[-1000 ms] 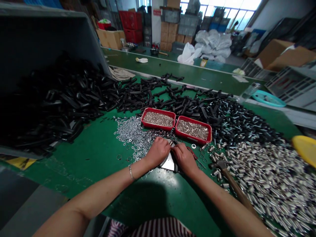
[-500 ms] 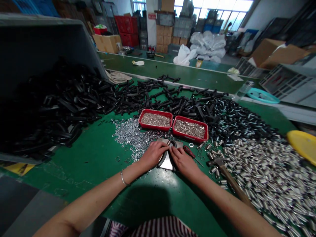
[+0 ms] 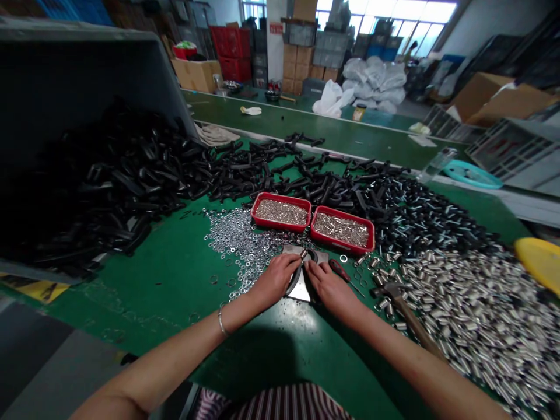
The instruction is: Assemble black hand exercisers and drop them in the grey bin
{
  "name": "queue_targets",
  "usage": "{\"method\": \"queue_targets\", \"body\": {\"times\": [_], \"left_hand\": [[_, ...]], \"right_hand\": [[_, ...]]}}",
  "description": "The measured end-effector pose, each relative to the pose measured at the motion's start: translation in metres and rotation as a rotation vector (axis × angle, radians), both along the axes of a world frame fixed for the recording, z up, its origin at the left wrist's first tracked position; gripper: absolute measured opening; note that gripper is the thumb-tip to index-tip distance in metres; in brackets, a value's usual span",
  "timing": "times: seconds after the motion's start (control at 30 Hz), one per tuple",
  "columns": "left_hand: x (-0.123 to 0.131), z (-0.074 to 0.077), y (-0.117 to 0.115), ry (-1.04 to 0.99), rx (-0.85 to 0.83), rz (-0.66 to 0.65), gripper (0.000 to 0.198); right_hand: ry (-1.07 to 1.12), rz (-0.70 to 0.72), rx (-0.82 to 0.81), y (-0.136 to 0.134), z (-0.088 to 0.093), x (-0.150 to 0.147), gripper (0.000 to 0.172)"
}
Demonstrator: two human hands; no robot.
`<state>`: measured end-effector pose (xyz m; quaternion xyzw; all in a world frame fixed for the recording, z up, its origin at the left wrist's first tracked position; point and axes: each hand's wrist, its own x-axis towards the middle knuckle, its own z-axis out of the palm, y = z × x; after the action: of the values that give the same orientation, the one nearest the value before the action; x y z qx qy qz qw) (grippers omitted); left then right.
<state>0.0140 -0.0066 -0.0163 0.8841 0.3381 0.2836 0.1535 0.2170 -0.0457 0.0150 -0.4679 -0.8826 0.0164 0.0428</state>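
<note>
My left hand [image 3: 276,280] and my right hand [image 3: 329,287] meet over a grey metal plate [image 3: 301,287] lying on the green table. The fingertips of both pinch at a small silver part [image 3: 303,254] at the plate's far end. A heap of small silver washers [image 3: 236,236] lies just left of my left hand. Two red trays [image 3: 280,211] [image 3: 343,227] full of small silver pieces stand right behind the plate. A red-handled screwdriver [image 3: 340,269] lies beside my right hand.
A wooden-handled hammer [image 3: 405,312] lies at the right among several silver sleeves [image 3: 476,309]. Black plastic handles [image 3: 131,175] are heaped at the left and back, spilling from a grey bin [image 3: 87,70]. A yellow dish [image 3: 540,262] sits at the far right, boxes and sacks behind.
Both hands have drawn slightly back toward me, uncovering the far end of the metal plate and the small silver part. The fingertips stay together on it.
</note>
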Motion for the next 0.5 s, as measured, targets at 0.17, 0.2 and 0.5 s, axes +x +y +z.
{"method": "queue_targets", "body": {"times": [0.17, 0.2, 0.5], "left_hand": [[-0.009, 0.019, 0.031, 0.043, 0.058, 0.064, 0.03], [-0.013, 0.025, 0.045, 0.054, 0.078, 0.09, 0.029], [-0.019, 0.069, 0.178, 0.523, 0.029, 0.348, 0.018]], "right_hand": [[0.383, -0.066, -0.108, -0.002, 0.01, 0.048, 0.038], [0.424, -0.139, -0.089, -0.012, 0.012, 0.065, 0.035], [-0.237, -0.601, 0.172, -0.144, 0.001, 0.177, 0.038]]}}
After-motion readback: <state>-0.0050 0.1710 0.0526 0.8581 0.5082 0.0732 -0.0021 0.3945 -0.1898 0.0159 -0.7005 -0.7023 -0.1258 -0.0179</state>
